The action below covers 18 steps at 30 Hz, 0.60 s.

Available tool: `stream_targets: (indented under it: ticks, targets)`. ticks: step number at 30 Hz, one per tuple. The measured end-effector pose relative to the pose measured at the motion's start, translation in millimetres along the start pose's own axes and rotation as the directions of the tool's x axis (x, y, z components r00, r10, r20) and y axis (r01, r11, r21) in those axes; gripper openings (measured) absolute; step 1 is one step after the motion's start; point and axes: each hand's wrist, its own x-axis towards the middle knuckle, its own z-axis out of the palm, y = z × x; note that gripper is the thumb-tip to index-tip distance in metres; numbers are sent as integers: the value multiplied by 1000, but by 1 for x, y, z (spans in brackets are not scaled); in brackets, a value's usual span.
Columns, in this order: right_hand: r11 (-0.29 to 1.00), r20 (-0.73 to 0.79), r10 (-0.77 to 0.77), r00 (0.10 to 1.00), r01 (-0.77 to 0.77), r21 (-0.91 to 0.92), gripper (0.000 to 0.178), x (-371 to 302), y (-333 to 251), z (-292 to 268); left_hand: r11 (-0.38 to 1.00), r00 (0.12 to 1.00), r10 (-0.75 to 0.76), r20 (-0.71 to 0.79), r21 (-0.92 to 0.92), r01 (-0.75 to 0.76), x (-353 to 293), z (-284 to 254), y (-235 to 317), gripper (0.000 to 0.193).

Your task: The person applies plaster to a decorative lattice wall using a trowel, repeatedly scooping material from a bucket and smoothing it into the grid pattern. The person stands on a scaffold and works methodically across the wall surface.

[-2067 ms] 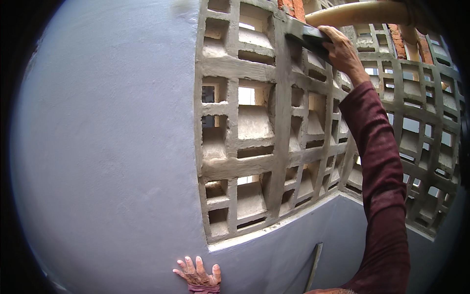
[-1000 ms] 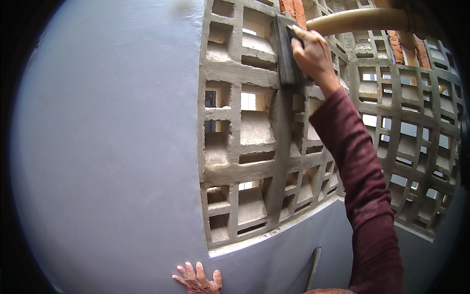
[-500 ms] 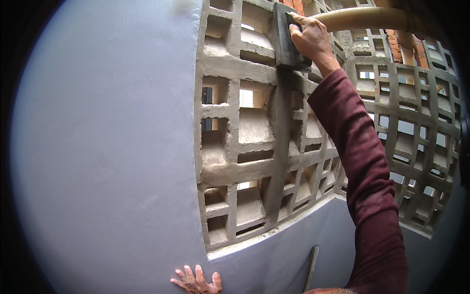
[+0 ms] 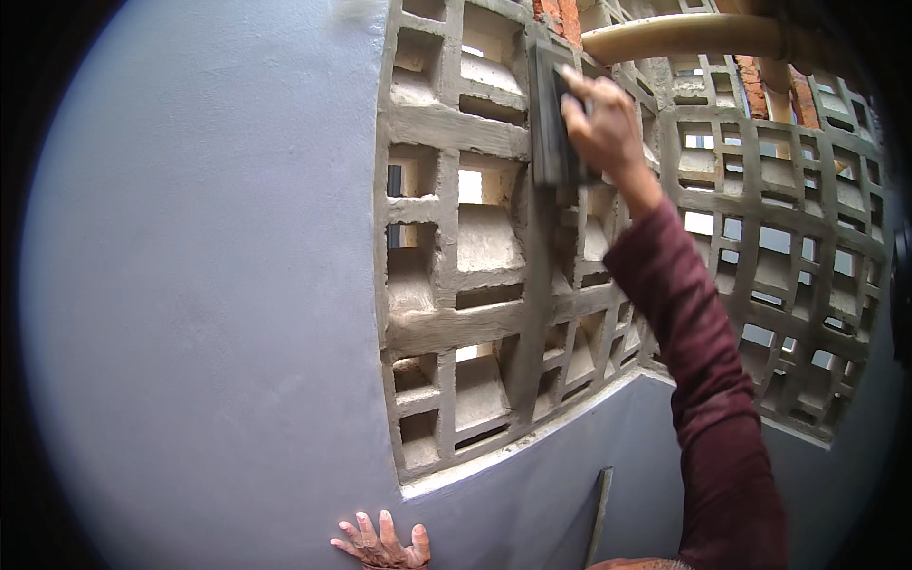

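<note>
My right hand [image 4: 608, 123], at the end of a maroon sleeve, grips a dark rectangular plastering float [image 4: 548, 119]. The float lies against an upright strip of fresh dark mortar [image 4: 539, 285] on a grey concrete lattice wall [image 4: 456, 332]. Motion smears the hand a little, and its palm hides the float's handle. Low in the view my left hand [image 4: 385, 543] rests with spread fingers on the smooth grey-blue wall [image 4: 209, 285], below the lattice's lower left corner. It holds nothing.
A thick bamboo pole [image 4: 684, 38] crosses the upper right, near exposed orange brick [image 4: 560, 19]. Another lattice panel [image 4: 760, 199] joins at a corner on the right. A thin wooden strip [image 4: 600, 513] leans against the lower wall. A pale ledge [image 4: 522, 442] edges the lattice's bottom.
My right hand has drawn the float down along the mortar strip. The left hand stays where it was. The view has shifted slightly.
</note>
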Motion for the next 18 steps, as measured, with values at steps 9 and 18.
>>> stream_targets:
  ticks: [9,18]
  targets:
    - [994,-111,-58,992,48,-95,38,65,37,1,999,999,37,-25,-28,-38,3,9,3,67]
    - [995,-92,-50,995,42,-91,34,61,38,5,999,999,43,3,-21,-43,4,6,3,66]
